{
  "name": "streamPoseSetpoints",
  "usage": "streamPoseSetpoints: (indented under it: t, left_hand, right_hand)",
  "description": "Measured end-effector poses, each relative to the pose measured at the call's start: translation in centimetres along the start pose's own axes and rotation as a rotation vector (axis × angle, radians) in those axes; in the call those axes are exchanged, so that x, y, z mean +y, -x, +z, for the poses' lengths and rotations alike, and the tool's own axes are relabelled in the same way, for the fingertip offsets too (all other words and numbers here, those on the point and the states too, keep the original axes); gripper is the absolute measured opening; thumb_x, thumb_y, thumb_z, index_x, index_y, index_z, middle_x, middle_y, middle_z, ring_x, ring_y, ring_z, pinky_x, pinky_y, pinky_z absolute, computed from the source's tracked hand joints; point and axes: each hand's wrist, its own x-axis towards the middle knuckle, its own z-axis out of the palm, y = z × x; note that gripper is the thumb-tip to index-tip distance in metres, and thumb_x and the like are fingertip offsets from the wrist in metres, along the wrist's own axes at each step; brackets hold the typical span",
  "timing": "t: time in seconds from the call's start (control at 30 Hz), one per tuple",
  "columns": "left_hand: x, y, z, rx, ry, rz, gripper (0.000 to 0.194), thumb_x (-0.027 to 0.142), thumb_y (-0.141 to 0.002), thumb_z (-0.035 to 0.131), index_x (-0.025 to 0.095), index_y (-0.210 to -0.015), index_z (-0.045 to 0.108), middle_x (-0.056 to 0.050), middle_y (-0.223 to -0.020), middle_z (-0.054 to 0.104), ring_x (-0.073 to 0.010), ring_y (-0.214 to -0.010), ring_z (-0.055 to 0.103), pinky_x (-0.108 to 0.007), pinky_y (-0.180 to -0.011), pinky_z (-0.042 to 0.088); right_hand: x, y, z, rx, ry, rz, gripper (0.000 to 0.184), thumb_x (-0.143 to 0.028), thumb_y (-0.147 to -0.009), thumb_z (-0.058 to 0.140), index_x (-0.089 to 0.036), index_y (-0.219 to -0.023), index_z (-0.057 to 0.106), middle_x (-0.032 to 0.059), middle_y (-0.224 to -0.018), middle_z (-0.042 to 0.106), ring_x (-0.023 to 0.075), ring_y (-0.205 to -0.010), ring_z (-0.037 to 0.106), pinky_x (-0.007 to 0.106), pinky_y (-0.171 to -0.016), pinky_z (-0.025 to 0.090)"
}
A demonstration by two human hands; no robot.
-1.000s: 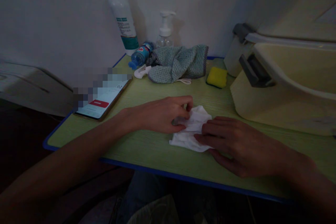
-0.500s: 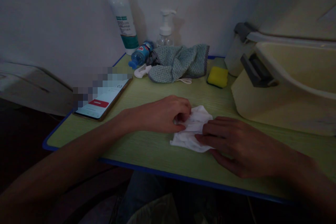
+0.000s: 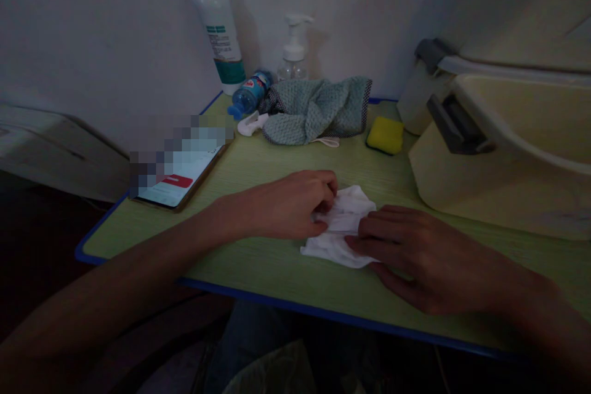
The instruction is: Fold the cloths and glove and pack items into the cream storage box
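One white cloth (image 3: 345, 217) lies toward my five o'clock. On it, the left hand (image 3: 302, 202) curls tighter than a second ago, the right hand (image 3: 415, 252) drapes; pinching, I can't tell. Cloth barely shifted: little progress, I judge.

Creased white cloth (image 3: 339, 220), flat on green tabletop (image 3: 263, 268)
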Motion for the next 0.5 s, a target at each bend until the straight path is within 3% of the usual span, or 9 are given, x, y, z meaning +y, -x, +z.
streamPoseSetpoints:
  t: [0.23,0.5]
  left_hand:
    - [0.06,-0.01,0.18,-0.005,0.039,-0.014,0.007,0.013,-0.073,0.059,0.012,-0.068,0.063,-0.007,-0.098,0.056,-0.0149,-0.084,0.056,-0.029,-0.081,0.045]
    - [-0.14,-0.14,0.37,0.035,0.119,-0.066,0.002,0.010,-0.067,0.061,0.012,-0.068,0.060,-0.005,-0.097,0.055,-0.0103,-0.074,0.054,-0.024,-0.069,0.045]
  right_hand:
    - [0.02,0.02,0.05,0.019,0.027,-0.021,0.024,-0.013,-0.077,0.053,-0.016,-0.097,0.066,0.0057,-0.085,0.068,0.0199,-0.079,0.060,0.033,-0.073,0.047]
    - [0.08,0.05,0.02,0.008,0.032,-0.024,0.023,-0.012,-0.077,0.053,-0.016,-0.096,0.066,0.0053,-0.083,0.067,0.0191,-0.076,0.059,0.032,-0.071,0.046]
